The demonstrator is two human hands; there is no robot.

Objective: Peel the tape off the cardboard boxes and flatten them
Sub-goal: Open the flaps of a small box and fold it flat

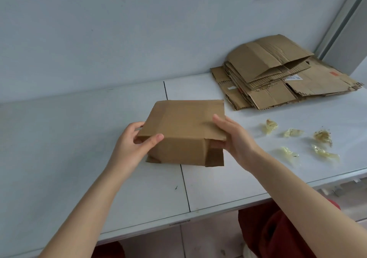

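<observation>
Cardboard, plain brown: a small box (184, 132) was gripped from both sides. The left hand (135, 144) held its near left corner, thumb lying across the top edge and fingers curled round the left side. The right hand (236, 140) held the right edge of the top panel, thumb on top and fingers tucked beneath, where that panel overhung the side. Both forearms reached in from the bottom of the view, angled inward toward each other. The box looked partly collapsed, its base resting on a white table (79, 138) over a dark seam between two panels. Right of the right hand, five crumpled wads of yellowish tape (293, 132) lay scattered on the table, apart from the box. Farther back on the right, a stack (278, 72) of flattened cardboard sat beside the pale wall (119, 29). Red cloth (278, 234) showed below the table edge.
</observation>
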